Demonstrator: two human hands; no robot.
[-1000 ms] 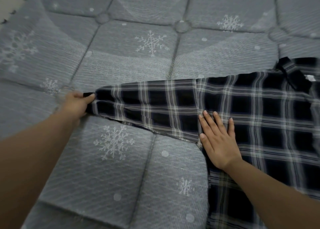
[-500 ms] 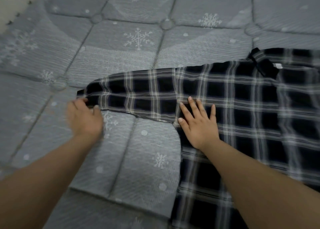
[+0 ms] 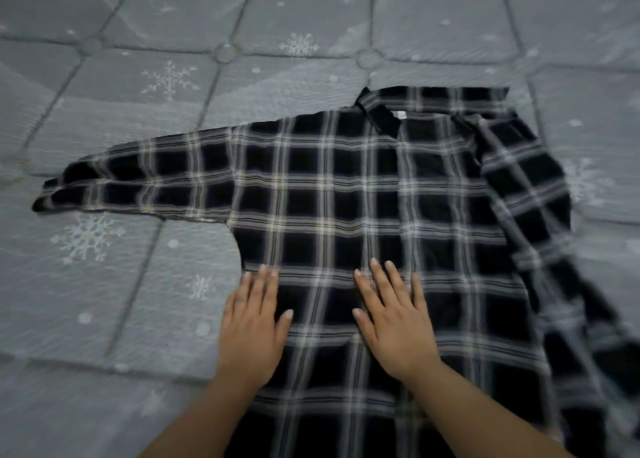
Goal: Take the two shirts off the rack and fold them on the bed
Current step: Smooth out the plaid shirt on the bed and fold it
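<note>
While one plaid shirt (image 3: 363, 198) lies spread flat on the bed (image 3: 138, 284), its long sleeve runs out leftward, with bare grey quilting above and to the left of it (only one shirt shows). Two hands press it: left hand (image 3: 252, 322) flat at the shirt's left side edge, right hand (image 3: 391, 319) just beside it on the body, each grip spread and holding nothing

dim, flat light — blurred edges
</note>
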